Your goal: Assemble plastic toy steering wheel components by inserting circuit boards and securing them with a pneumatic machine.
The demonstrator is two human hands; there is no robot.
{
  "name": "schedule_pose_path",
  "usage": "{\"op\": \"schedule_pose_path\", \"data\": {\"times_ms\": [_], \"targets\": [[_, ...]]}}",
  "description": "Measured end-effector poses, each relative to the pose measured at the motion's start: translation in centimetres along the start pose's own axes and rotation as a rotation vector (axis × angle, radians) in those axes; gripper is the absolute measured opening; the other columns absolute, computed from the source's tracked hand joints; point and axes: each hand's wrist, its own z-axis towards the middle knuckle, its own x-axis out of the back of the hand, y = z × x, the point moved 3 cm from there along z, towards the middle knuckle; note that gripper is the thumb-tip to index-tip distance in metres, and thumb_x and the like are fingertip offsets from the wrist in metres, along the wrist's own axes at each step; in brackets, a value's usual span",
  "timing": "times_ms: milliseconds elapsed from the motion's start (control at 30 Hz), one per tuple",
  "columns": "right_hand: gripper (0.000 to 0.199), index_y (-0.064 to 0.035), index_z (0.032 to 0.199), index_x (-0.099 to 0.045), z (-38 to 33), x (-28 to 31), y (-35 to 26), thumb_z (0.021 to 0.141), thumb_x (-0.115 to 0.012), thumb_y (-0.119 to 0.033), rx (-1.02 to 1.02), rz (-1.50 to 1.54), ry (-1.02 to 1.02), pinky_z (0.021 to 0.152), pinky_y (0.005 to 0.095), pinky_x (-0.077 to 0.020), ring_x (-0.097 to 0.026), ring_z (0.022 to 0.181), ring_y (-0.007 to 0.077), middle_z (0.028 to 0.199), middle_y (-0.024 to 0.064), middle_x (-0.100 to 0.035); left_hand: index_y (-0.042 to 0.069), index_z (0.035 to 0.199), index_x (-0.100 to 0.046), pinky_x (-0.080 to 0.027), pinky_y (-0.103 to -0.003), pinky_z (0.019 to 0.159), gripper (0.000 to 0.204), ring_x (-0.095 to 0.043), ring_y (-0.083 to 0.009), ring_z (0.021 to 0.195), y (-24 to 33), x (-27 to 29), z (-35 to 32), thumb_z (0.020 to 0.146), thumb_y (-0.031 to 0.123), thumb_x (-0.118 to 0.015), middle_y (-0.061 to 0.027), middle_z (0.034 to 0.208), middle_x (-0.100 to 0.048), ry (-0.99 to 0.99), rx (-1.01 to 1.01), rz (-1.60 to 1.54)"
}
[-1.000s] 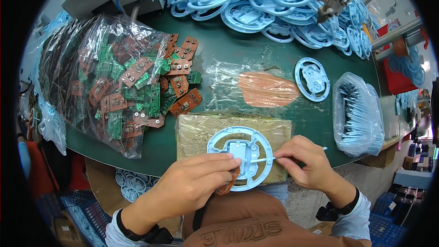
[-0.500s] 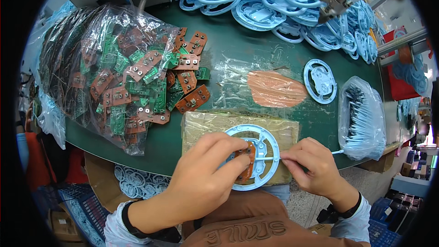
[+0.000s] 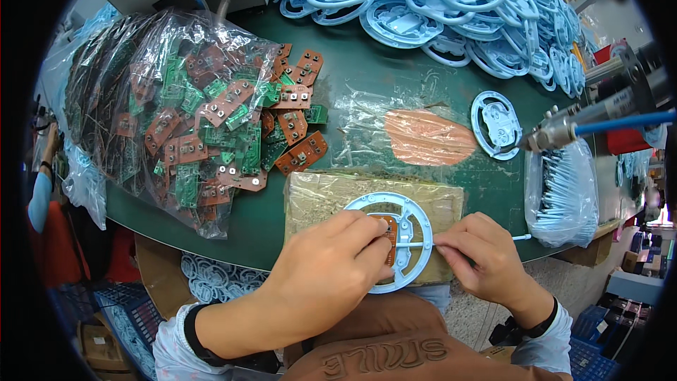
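A light-blue toy steering wheel (image 3: 422,262) lies face down on the padded block (image 3: 310,194) in front of me. Inside its ring sits a brown circuit board (image 3: 392,238), partly covered by my left hand (image 3: 335,257), whose thumb and fingers close on the board's edges. My right hand (image 3: 483,257) is at the ring's right side, pinching a thin light-blue plastic stick (image 3: 522,237). Most of the stick is hidden in that hand; one end sticks out to the right. The fingertips are at the rim, level with the wheel's right spoke.
A clear bag of circuit boards (image 3: 187,141) spills open at left. Piled steering wheels (image 3: 451,0) fill the back. One single wheel (image 3: 496,125) lies at right, near a bag of blue sticks (image 3: 564,201). A metal tool with a blue hose (image 3: 557,134) hangs over that side.
My left fingers have shifted on the board, spreading toward its upper and lower edges. The metal tool has swung down from the upper right. My right hand has hardly moved.
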Motion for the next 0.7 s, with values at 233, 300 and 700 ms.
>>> {"op": "schedule_pose_path", "data": {"times_ms": [233, 300, 700], "targets": [[0.026, -0.0082, 0.098, -0.073, 0.9, 1.8, -1.6, 0.074, -0.076, 0.001, 0.054, -0.136, 0.084, 0.065, 0.0365, -0.0519, -0.064, 0.081, 0.0278, 0.092, 0.0081, -0.066, 0.006, 0.115, -0.072, -0.055, -0.036, 0.076, 0.045, -0.065, -0.0263, 0.096, 0.9, -0.6, -1.1, 0.070, 0.013, -0.071, -0.0122, 0.111, -0.062, 0.027, -0.040, 0.149], [0.032, -0.0038, 0.105, -0.072, 0.6, 5.5, -2.4, 0.074, -0.077, -0.001, 0.218, -0.253, 0.307, 0.075, 0.0368, -0.0539, -0.066, 0.092, 0.0270, 0.103, 0.0144, -0.069, 0.006, 0.115, -0.072, -0.055, -0.036, 0.076, 0.045, -0.065, -0.0275, 0.097, 0.6, -0.8, -1.4, 0.071, 0.013, -0.069, -0.0138, 0.111, -0.062, 0.037, -0.046, 0.160], [0.060, 0.0040, 0.143, -0.046, 12.1, 21.7, 0.8, 0.103, -0.047, -0.041, 0.384, 1.012, 0.080, 0.110, 0.0485, -0.0430, -0.052, 0.132, 0.0400, 0.145, 0.0257, -0.049, 0.005, 0.115, -0.070, -0.054, -0.035, 0.076, 0.041, -0.061, -0.0280, 0.096, 0.9, -1.6, -1.6, 0.075, 0.012, -0.064, -0.0144, 0.109, -0.060, 0.043, -0.067, 0.167]]}}
